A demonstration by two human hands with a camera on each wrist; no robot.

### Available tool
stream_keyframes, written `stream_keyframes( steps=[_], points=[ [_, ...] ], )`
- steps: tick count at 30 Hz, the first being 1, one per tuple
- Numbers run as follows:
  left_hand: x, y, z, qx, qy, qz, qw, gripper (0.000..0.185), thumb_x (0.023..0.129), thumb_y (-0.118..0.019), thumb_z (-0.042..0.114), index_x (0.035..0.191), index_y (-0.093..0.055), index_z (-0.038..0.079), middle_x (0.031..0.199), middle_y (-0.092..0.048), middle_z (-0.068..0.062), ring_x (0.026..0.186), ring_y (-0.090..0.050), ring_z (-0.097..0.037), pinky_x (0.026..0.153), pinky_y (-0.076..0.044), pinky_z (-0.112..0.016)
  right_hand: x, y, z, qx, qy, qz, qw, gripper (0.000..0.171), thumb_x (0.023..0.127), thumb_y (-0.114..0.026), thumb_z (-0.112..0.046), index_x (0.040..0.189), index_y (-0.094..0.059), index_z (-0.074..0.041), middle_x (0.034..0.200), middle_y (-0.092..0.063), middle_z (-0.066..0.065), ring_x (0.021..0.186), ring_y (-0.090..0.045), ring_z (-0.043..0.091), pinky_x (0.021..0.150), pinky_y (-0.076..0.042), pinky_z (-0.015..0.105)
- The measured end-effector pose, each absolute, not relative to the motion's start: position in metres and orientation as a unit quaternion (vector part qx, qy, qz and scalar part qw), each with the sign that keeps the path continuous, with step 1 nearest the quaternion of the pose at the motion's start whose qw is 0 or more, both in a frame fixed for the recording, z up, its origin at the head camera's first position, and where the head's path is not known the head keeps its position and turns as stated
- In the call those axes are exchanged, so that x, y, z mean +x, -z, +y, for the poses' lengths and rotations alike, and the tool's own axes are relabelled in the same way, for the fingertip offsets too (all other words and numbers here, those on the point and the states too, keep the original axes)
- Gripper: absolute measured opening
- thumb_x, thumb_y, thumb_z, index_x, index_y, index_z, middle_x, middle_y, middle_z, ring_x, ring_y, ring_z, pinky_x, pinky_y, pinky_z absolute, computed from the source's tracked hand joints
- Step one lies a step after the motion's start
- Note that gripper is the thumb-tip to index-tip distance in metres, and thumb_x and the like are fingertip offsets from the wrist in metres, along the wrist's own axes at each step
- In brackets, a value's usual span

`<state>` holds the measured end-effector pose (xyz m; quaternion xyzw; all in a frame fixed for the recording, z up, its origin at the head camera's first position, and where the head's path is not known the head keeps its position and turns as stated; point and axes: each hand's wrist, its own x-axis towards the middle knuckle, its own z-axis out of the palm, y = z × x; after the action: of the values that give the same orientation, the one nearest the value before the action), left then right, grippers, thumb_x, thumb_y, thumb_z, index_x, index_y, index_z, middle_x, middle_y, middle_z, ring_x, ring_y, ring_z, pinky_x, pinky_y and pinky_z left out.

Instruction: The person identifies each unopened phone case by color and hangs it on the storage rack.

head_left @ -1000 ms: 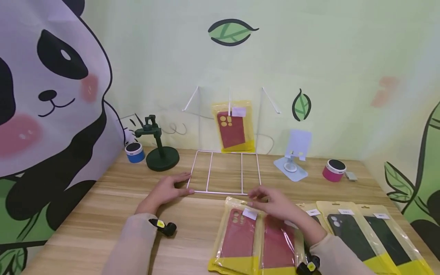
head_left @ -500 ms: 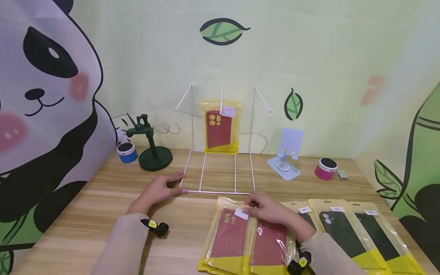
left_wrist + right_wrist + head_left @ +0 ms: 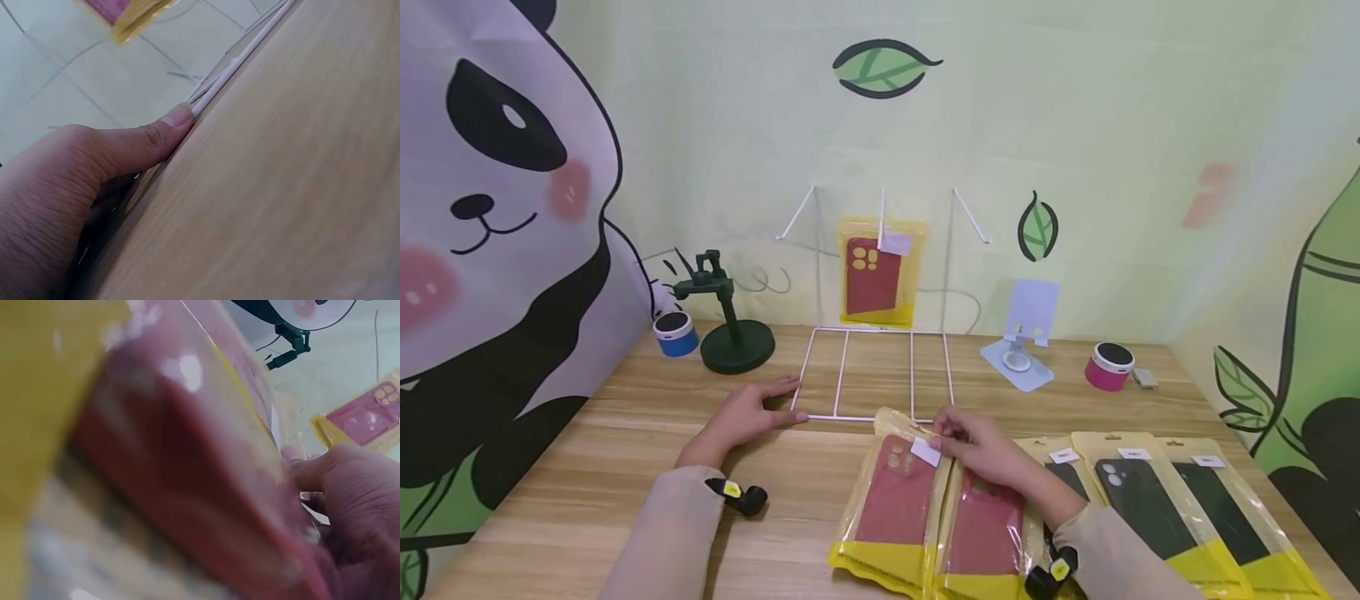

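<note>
My left hand (image 3: 748, 421) rests at the front left corner of a white wire display rack (image 3: 850, 417). Its thumb (image 3: 156, 137) lies straight against the front bar in the left wrist view; the other fingers are mostly hidden there. My right hand (image 3: 981, 450) pinches the upper right edge of a yellow-bordered clear bag with a red phone case (image 3: 891, 496), its top end raised. Beside it, partly under my right hand, lies another bagged red phone case (image 3: 981, 533). A third bagged red phone case (image 3: 872, 279) hangs from the rack's middle hook.
Several bagged dark phone cases (image 3: 1150, 508) lie at the right. Behind stand a dark green stand (image 3: 737, 346), a blue speaker (image 3: 675, 335), a pale phone stand (image 3: 1030, 321) and a pink speaker (image 3: 1109, 367). The rack's two outer hooks (image 3: 973, 218) (image 3: 795, 214) hold nothing.
My right hand has come down on the left red phone case bag, pinched its top and raised that end slightly. The hanging bag has swung a little. My left hand stays at the rack.
</note>
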<state>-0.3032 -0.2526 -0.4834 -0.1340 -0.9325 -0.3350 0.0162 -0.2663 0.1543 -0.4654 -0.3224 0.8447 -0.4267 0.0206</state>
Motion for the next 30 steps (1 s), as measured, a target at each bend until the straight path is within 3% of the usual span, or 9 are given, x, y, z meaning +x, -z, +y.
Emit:
stream_keyframes(
  steps=[8, 13, 16, 19, 25, 30],
  points=[
    [-0.302, 0.482, -0.253, -0.13, 0.34, -0.931, 0.014, 0.077, 0.079, -0.078, 0.061, 0.144, -0.058, 0.024, 0.152, -0.048, -0.002, 0.144, -0.039, -0.032, 0.116, -0.026, -0.06, -0.265, 0.467, 0.155, -0.312, 0.457, 0.832, 0.026, 0.018, 0.094, -0.069, -0.01, 0.111, -0.065, -0.014, 0.094, -0.068, -0.002, 0.082, -0.059, 0.015, 0.074, -0.05, 0.029],
    [-0.302, 0.483, -0.252, -0.135, 0.343, -0.93, 0.016, 0.077, 0.079, -0.078, 0.06, 0.144, -0.058, 0.022, 0.152, -0.048, -0.004, 0.144, -0.039, -0.032, 0.116, -0.026, -0.059, -0.264, 0.464, 0.157, -0.278, 0.503, 0.816, 0.053, 0.025, 0.097, -0.066, -0.011, 0.122, -0.063, -0.009, 0.104, -0.069, 0.007, 0.083, -0.061, 0.019, 0.07, -0.054, 0.03],
    [-0.302, 0.483, -0.252, -0.137, 0.342, -0.929, 0.02, 0.078, 0.079, -0.078, 0.06, 0.144, -0.058, 0.021, 0.152, -0.049, -0.005, 0.143, -0.04, -0.033, 0.116, -0.026, -0.059, -0.264, 0.457, 0.155, -0.233, 0.567, 0.788, 0.062, 0.035, 0.098, -0.067, -0.017, 0.13, -0.059, -0.004, 0.107, -0.071, 0.011, 0.087, -0.064, 0.021, 0.076, -0.056, 0.033],
    [-0.303, 0.482, -0.253, -0.138, 0.34, -0.93, 0.023, 0.078, 0.079, -0.078, 0.06, 0.144, -0.058, 0.022, 0.152, -0.049, -0.005, 0.143, -0.04, -0.033, 0.116, -0.027, -0.059, -0.263, 0.446, 0.153, -0.195, 0.632, 0.748, 0.052, 0.041, 0.097, -0.069, -0.02, 0.133, -0.058, -0.003, 0.103, -0.072, 0.007, 0.092, -0.064, 0.017, 0.087, -0.054, 0.032],
    [-0.304, 0.481, -0.254, -0.141, 0.34, -0.929, 0.027, 0.078, 0.08, -0.078, 0.059, 0.144, -0.058, 0.021, 0.151, -0.05, -0.005, 0.142, -0.041, -0.034, 0.115, -0.027, -0.06, -0.261, 0.427, 0.15, -0.152, 0.737, 0.656, 0.052, 0.015, 0.095, -0.069, -0.008, 0.108, -0.073, -0.014, 0.093, -0.075, -0.003, 0.089, -0.069, 0.011, 0.091, -0.055, 0.027],
    [-0.304, 0.484, -0.254, -0.144, 0.344, -0.927, 0.027, 0.076, 0.08, -0.078, 0.059, 0.144, -0.059, 0.022, 0.15, -0.051, -0.003, 0.142, -0.041, -0.031, 0.116, -0.028, -0.058, -0.253, 0.409, 0.15, -0.167, 0.759, 0.628, 0.031, 0.022, 0.094, -0.068, -0.001, 0.094, -0.077, -0.021, 0.09, -0.077, -0.003, 0.084, -0.071, 0.008, 0.082, -0.058, 0.027]
  ],
)
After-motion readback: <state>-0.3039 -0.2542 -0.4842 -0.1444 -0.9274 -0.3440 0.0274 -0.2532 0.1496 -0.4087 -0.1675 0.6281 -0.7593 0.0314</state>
